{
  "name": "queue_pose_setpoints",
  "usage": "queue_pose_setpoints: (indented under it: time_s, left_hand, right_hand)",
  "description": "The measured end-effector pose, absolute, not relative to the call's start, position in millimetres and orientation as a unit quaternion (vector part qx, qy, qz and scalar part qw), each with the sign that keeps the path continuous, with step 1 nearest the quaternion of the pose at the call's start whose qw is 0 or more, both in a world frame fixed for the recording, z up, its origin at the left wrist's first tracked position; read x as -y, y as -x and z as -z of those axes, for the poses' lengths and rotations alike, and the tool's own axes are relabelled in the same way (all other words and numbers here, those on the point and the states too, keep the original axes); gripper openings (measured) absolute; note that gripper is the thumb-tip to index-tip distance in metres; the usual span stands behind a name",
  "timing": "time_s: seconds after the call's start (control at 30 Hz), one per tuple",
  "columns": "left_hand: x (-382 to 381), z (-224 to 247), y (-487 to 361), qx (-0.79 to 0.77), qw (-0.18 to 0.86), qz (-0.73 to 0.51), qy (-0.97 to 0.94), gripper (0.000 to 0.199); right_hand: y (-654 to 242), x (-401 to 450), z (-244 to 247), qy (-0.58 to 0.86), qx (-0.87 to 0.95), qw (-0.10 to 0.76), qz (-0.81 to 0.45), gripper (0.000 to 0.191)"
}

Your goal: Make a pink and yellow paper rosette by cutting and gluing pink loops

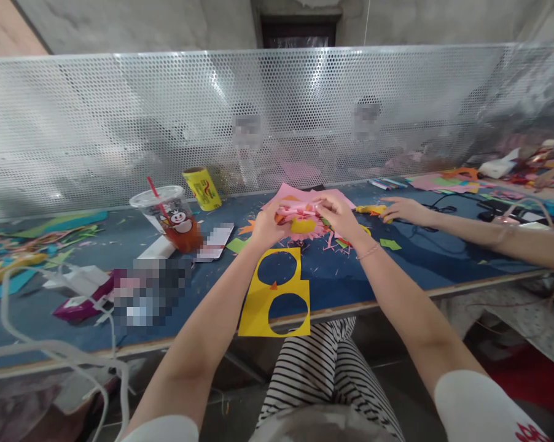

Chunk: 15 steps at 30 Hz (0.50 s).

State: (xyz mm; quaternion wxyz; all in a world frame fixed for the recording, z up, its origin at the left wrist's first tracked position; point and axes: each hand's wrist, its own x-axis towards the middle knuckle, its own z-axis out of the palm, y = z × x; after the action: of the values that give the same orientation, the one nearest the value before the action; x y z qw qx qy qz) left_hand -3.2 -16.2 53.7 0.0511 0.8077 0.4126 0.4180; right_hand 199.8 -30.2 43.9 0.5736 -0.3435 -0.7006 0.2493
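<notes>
Both hands are raised a little over the blue tabletop, at a pink paper flower (300, 213) with curled strips. My left hand (270, 224) pinches its left side, and my right hand (335, 215) has its fingers closed on the right side. Just below the flower shows a yellow paper piece (303, 226); whether it is joined to the flower I cannot tell. Pink paper sheets (284, 193) and cut strips lie behind and around. Between my forearms, a yellow sheet (253, 316) with two round holes overhangs the table's front edge.
A drink cup (178, 224) with a red straw and a yellow can (203, 189) stand left. Cables and a purple packet (86, 301) lie nearer. From the right, another person's hand (406, 212) reaches to a yellow-orange object (371, 210). A perforated metal panel (166, 110) rises behind the table.
</notes>
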Motion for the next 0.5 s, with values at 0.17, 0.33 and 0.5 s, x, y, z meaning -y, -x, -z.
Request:
queue_pose_setpoints:
  time_s: [0.17, 0.33, 0.5]
  left_hand:
    - [16, -55, 1, -0.394, 0.095, -0.452, -0.794, 0.035]
    - [10, -54, 1, -0.405, 0.139, -0.446, -0.786, 0.035]
    - [9, -54, 2, -0.411, 0.177, -0.443, -0.776, 0.034]
  right_hand:
    - [-204, 18, -40, 0.36, 0.694, 0.575, -0.242, 0.024]
    - [-203, 19, -41, 0.38, 0.674, 0.591, -0.226, 0.026]
    - [-203, 27, -44, 0.368, 0.658, 0.601, -0.265, 0.035]
